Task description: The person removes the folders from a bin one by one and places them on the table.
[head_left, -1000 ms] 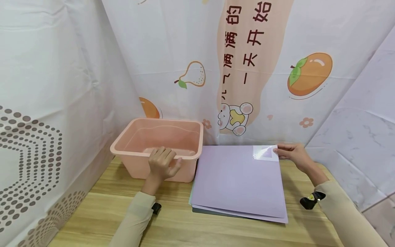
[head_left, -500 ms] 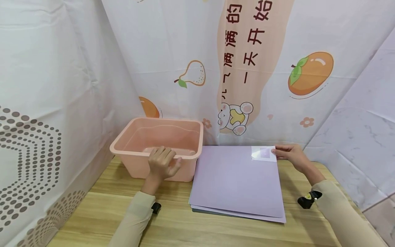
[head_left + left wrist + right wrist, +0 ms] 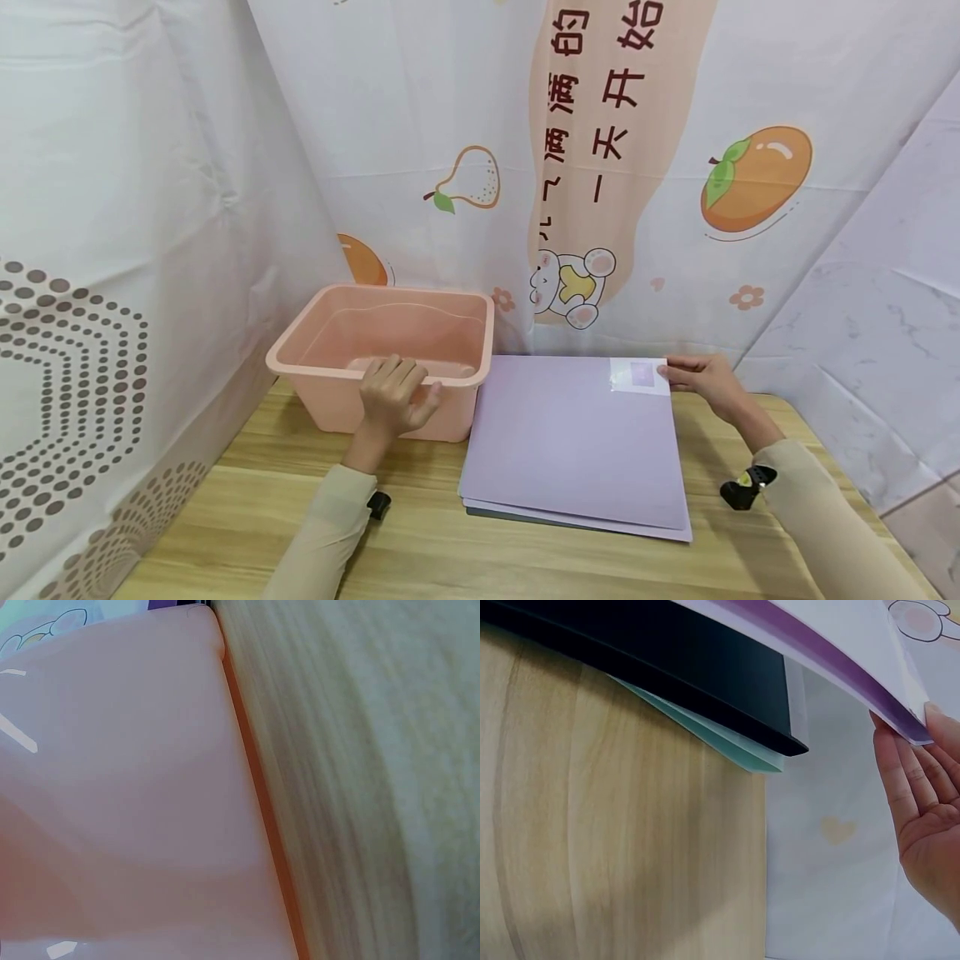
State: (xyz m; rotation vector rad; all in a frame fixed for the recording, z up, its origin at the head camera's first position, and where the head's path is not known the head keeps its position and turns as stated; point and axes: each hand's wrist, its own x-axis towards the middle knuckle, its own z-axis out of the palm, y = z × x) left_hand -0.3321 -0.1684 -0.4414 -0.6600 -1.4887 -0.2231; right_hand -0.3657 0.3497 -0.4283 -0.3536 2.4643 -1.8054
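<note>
My left hand (image 3: 392, 398) grips the front rim of a pink plastic bin (image 3: 315, 379), fingers hooked over into it. To the bin's right lies a stack of folders, topped by a purple folder (image 3: 570, 450) with a clear label pocket (image 3: 642, 375) at its far right corner. That corner is pinched between the thumb and fingers of my right hand (image 3: 705, 382). In the right wrist view the purple folder (image 3: 832, 664) is lifted at this corner above a black folder (image 3: 705, 671). Under the black one shows a pale green folder (image 3: 727, 746).
Everything stands on a wood-grain table (image 3: 420, 554). A printed white curtain (image 3: 420, 83) hangs right behind the bin and folders, and another sheet (image 3: 112, 250) closes off the left side. Black straps (image 3: 750, 487) sit at the wrists.
My right hand has shifted slightly left and down, bringing the purple folder's edge closer over the stack and toward the bin. The left hand and bin stay where they were.
</note>
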